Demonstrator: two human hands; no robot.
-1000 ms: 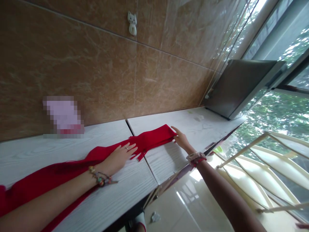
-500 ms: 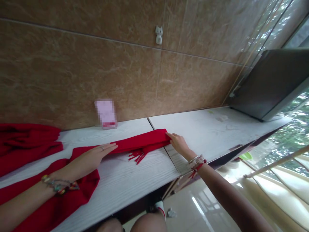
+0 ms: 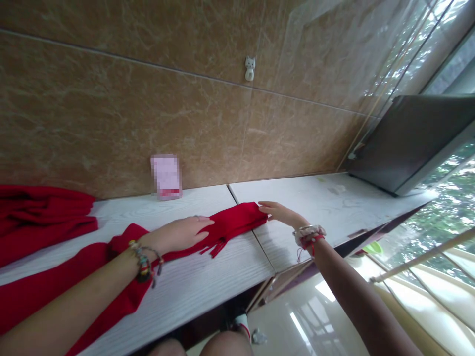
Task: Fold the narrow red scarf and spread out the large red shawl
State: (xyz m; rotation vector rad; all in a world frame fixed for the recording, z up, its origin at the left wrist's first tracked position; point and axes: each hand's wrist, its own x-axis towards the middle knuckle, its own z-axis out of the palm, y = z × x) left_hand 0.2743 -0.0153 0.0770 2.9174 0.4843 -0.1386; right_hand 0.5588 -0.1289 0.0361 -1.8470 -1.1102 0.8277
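A red scarf [image 3: 235, 220] with a fringe lies along the pale wood-grain counter [image 3: 208, 277], its right end folded into a narrow strip. Its wider, bunched part runs under my left forearm to the lower left. My left hand [image 3: 181, 235] rests flat on the strip, fingers stretched out to the right. At the strip's right end is my right hand [image 3: 280, 212], fingers extended and slightly apart, the tips at the folded edge. Whether those tips touch the cloth I cannot tell.
More red cloth [image 3: 40, 217] is heaped at the left by the brown tiled wall [image 3: 122, 109]. A blurred pink item [image 3: 166, 175] leans on that wall. A white cat-shaped hook [image 3: 250, 68] is fixed above. A large dark box-like object [image 3: 411, 143] stands at the counter's right end.
My left hand has slid right along the scarf strip. My right hand has shifted slightly right, its fingers loosened from the folded end. The view has tilted a little.
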